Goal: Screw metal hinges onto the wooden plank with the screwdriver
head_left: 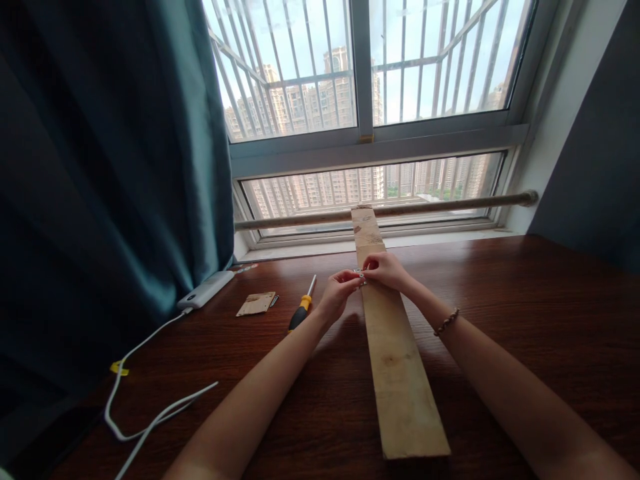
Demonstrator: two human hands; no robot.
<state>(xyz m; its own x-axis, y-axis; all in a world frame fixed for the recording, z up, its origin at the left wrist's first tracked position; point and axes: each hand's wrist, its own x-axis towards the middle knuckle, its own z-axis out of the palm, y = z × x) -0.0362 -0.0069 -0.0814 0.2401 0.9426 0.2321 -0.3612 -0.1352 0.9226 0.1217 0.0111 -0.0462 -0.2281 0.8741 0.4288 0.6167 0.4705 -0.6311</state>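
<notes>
A long wooden board (pixel 397 360) lies lengthwise on the dark wooden table, its far end up against the rail by the window. Over its left edge, towards the far end, my left hand (pixel 340 292) and my right hand (pixel 384 270) meet with fingertips pinched together. Between the fingertips is something small, too tiny to name. My right hand rests above the board; my left is just off its left side. Left of my left hand lies a screwdriver (pixel 303 310) with a yellow and black handle. Farther left, a small cardboard piece (pixel 256 304) lies beside small screws (pixel 275 301).
A white power strip or power bank (pixel 206 289) with a white cable (pixel 150 427) lies at the left by the dark blue curtain (pixel 150 133). A round rail (pixel 450 203) crosses in front of the barred window. The brown table (pixel 500 300) spreads to both sides.
</notes>
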